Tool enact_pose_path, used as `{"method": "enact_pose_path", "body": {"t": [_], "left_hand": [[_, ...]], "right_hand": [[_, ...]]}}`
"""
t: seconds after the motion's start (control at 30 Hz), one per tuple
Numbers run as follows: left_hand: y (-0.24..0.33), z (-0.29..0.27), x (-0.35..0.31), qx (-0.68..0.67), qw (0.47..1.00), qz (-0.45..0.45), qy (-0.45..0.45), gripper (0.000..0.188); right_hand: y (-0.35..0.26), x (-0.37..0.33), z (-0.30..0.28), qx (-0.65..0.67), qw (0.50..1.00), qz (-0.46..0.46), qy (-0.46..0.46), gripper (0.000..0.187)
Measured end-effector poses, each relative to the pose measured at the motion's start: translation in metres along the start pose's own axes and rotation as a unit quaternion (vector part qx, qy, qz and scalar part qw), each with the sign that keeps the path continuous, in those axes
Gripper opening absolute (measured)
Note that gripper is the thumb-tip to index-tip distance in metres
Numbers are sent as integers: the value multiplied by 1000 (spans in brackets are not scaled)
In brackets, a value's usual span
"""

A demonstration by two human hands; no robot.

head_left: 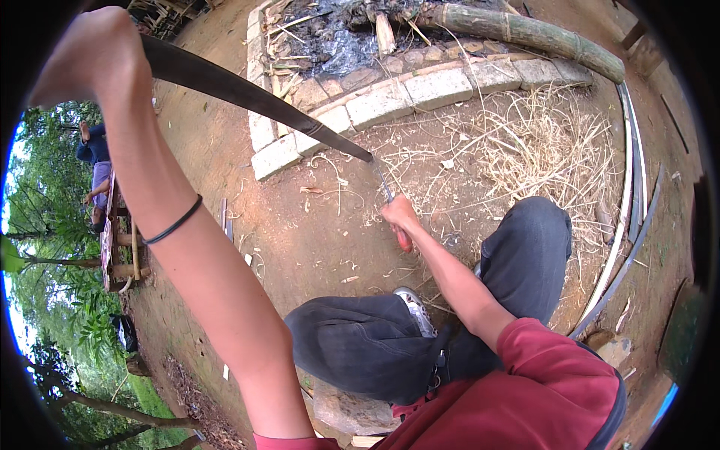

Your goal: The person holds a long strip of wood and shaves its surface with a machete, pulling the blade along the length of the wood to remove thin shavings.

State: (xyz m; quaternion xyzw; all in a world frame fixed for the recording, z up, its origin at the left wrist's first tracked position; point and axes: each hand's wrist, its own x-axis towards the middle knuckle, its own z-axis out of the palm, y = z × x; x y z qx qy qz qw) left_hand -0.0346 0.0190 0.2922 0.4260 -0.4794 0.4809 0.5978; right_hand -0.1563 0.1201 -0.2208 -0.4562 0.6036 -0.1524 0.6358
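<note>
Dark brown strip [247,94], red-handled knife [396,217], pale grey bricks [439,86].

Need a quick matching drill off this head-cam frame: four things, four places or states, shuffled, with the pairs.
Things:
1. left hand
2. right hand
3. green bamboo pole
4. black band

Places or states:
A. lying across the far side of the stone-edged fire pit
B. around the left wrist
C. raised high at the upper left, gripping the top of the long dark strip
D. low over the dirt ground, closed on a knife at the strip's lower end

Pairs: 1-C, 2-D, 3-A, 4-B
</note>
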Motion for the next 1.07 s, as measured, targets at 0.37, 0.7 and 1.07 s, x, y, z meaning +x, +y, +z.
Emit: {"method": "enact_pose_path", "body": {"t": [0.37,0.7,1.07], "left_hand": [[29,-2,16,-168,963,-208,-37,53],[-3,-89,38,-282,924,-232,-111,67],[2,-87,40,-246,923,-253,-152,67]], "right_hand": [[3,13,-7,-79,995,40,-41,28],[-52,-92,-62,103,994,-21,-32,21],[-188,-200,-125,-16,963,-269,-19,33]]}}
